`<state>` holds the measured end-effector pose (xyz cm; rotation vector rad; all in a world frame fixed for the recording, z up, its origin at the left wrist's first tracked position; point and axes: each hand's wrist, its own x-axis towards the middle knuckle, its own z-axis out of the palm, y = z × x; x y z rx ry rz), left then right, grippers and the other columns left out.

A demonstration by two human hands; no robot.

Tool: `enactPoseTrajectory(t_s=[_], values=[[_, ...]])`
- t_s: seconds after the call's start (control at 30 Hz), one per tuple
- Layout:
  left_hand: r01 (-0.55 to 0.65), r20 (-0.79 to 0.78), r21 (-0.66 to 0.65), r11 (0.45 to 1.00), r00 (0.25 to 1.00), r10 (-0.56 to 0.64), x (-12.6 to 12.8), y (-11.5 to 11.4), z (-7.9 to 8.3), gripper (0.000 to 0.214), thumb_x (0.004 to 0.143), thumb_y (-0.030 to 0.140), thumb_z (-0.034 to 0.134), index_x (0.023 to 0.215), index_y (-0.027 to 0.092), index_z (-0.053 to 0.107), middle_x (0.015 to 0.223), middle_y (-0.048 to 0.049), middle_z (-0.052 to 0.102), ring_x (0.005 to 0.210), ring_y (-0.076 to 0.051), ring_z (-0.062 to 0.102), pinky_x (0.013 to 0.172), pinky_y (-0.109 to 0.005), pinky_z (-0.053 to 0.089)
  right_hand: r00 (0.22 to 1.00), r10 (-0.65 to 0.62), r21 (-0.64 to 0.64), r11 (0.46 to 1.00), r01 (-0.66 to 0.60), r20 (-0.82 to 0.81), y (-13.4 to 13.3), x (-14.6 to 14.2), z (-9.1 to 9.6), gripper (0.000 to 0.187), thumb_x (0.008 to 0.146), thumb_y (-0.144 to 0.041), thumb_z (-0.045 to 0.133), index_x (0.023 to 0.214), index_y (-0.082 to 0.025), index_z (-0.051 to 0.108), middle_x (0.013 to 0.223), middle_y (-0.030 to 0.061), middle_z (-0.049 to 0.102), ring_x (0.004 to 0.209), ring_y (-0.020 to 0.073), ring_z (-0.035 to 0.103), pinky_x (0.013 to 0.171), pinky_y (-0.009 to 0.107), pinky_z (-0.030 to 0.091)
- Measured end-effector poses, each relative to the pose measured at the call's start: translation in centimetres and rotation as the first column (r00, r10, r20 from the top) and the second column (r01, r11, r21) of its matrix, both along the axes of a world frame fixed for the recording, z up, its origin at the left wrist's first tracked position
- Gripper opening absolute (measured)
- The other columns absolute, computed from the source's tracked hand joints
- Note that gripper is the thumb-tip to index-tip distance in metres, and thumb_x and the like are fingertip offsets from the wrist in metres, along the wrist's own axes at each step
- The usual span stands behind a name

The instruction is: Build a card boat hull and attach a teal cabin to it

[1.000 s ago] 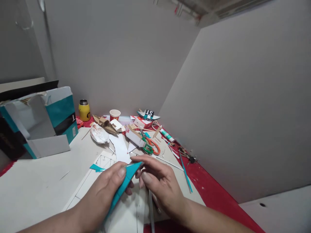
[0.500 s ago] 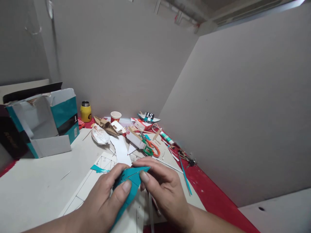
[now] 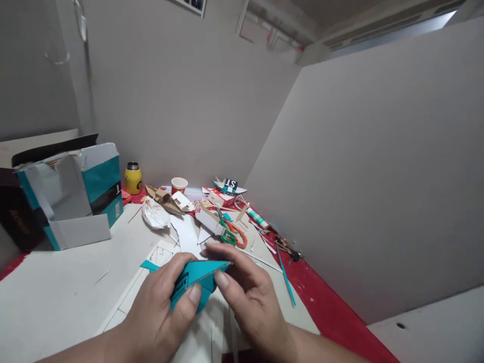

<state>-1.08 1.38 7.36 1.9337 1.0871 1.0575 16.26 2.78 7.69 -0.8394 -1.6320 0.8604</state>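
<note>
A folded piece of teal cardboard with dark lettering is held low in the middle of the head view. My left hand grips its left side, thumb on the near face and fingers behind. At the pointed right end, my right hand has its thumb against the cardboard, with the fingers curved behind the tip. Beneath both hands lies a white sheet with a drawn pattern, partly hidden. A teal scrap rests just beyond my left hand.
Orange and green-handled scissors lie past my hands, beside an opened small box. Further back are a paper cup, a yellow bottle and a small boat-shaped model. A cut-open carton stands left; a glue tube lies right.
The teal cardboard has turned in my hands; its long lower end no longer hangs down towards me, and more lettering shows. The camera view has shifted slightly.
</note>
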Motion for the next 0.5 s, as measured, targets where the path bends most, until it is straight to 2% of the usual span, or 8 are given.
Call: enactPoseTrajectory(t_s=[0.07, 0.13, 0.2, 0.27, 0.4, 0.5], values=[[-0.049, -0.026, 0.093, 0.994, 0.998, 0.052, -0.5, 0.3, -0.2, 0.027, 0.093, 0.042, 0.039, 0.111, 0.025, 0.049, 0.101, -0.0049, 0.065, 0.088, -0.022, 0.062, 0.077, -0.033, 0.048, 0.994, -0.008, -0.106, 0.994, -0.003, -0.105, 0.0, -0.2, -0.3, 0.03, 0.086, -0.033, 0.064, 0.115, -0.027, 0.062, 0.107, 0.007, 0.066, 0.084, 0.0187, 0.064, 0.071, 0.03, 0.055], [-0.116, -0.04, 0.188, 0.975, 0.991, 0.126, -0.9, 0.7, -0.3, 0.029, 0.093, 0.041, 0.04, 0.115, 0.024, 0.048, 0.102, -0.0064, 0.065, 0.087, -0.023, 0.062, 0.077, -0.035, 0.049, 0.979, 0.031, -0.172, 0.983, -0.066, -0.2, 0.1, -0.6, -0.3, 0.024, 0.084, -0.037, 0.066, 0.104, -0.024, 0.064, 0.09, 0.0046, 0.066, 0.068, 0.0144, 0.06, 0.062, 0.026, 0.053], [-0.164, -0.046, 0.26, 0.952, 0.982, 0.182, -1.2, 1.1, -0.4, 0.03, 0.092, 0.04, 0.041, 0.116, 0.023, 0.047, 0.103, -0.0077, 0.065, 0.089, -0.024, 0.062, 0.078, -0.036, 0.049, 0.966, 0.105, -0.203, 0.967, -0.155, -0.238, 0.2, -1.2, 0.0, 0.02, 0.083, -0.039, 0.067, 0.092, -0.021, 0.067, 0.076, 0.0017, 0.062, 0.061, 0.0122, 0.056, 0.058, 0.024, 0.051], [-0.179, -0.056, 0.299, 0.937, 0.977, 0.204, -1.4, 1.2, -0.4, 0.029, 0.092, 0.038, 0.043, 0.116, 0.023, 0.046, 0.105, -0.0082, 0.065, 0.092, -0.024, 0.062, 0.079, -0.037, 0.049, 0.959, 0.165, -0.215, 0.952, -0.215, -0.229, 0.2, -1.7, 0.5, 0.021, 0.084, -0.04, 0.066, 0.084, -0.019, 0.069, 0.071, 0.0011, 0.06, 0.06, 0.0118, 0.054, 0.057, 0.024, 0.05], [-0.139, -0.056, 0.253, 0.957, 0.986, 0.158, -1.1, 0.6, 0.5, 0.029, 0.091, 0.038, 0.046, 0.115, 0.024, 0.046, 0.101, -0.0063, 0.066, 0.088, -0.023, 0.063, 0.077, -0.036, 0.049, 0.954, 0.196, -0.192, 0.951, -0.241, -0.226, 0.1, -2.1, 1.0, 0.023, 0.087, -0.038, 0.063, 0.077, -0.018, 0.068, 0.066, 0.0003, 0.058, 0.061, 0.0121, 0.052, 0.059, 0.024, 0.046], [-0.047, 0.032, 0.139, 0.989, 0.999, 0.043, -0.9, -0.1, 1.6, 0.034, 0.087, 0.047, 0.051, 0.111, 0.023, 0.049, 0.093, -0.0047, 0.066, 0.081, -0.022, 0.062, 0.074, -0.035, 0.049, 0.933, 0.24, -0.176, 0.94, -0.292, -0.268, 0.1, -1.8, 0.9, 0.02, 0.089, -0.035, 0.061, 0.079, -0.02, 0.068, 0.067, -0.0005, 0.057, 0.062, 0.012, 0.052, 0.062, 0.024, 0.045]])
